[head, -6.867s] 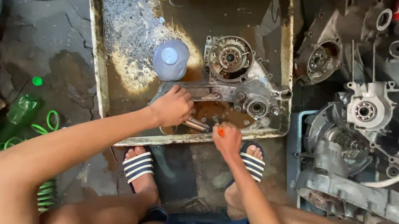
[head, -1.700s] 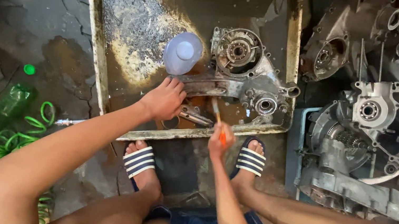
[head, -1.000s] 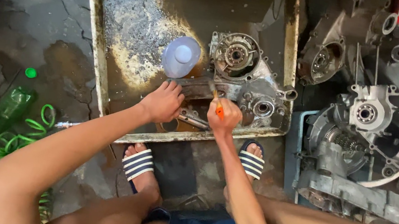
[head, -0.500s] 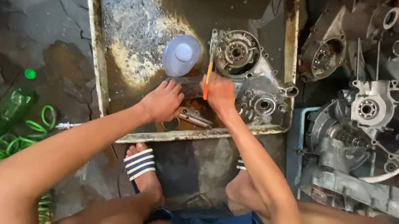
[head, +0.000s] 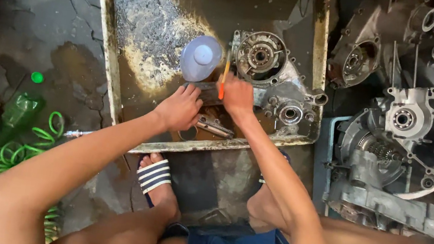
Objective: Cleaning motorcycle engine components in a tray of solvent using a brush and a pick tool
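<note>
I squat over a dirty metal tray (head: 104, 57) holding oily liquid. My left hand (head: 178, 109) presses down on a small grey metal part (head: 207, 92) lying in the tray. My right hand (head: 237, 95) grips an orange-handled brush (head: 225, 75), held upright with its tip toward the engine crankcase half (head: 271, 72) resting in the tray. A pale blue plastic bottle (head: 201, 57) stands just left of the brush. Another small metal piece (head: 215, 128) lies by my left wrist.
More engine casings (head: 424, 131) and a cover (head: 364, 52) lie on the ground to the right of the tray. A green bottle (head: 18, 111) and a green coiled hose (head: 21, 146) sit at the left. My striped sandal (head: 153, 174) is below the tray's near edge.
My right hand lifted from the tray's near edge, moved up toward the crankcase, and turned the orange brush upright. My left hand has stayed pressed on the part.
</note>
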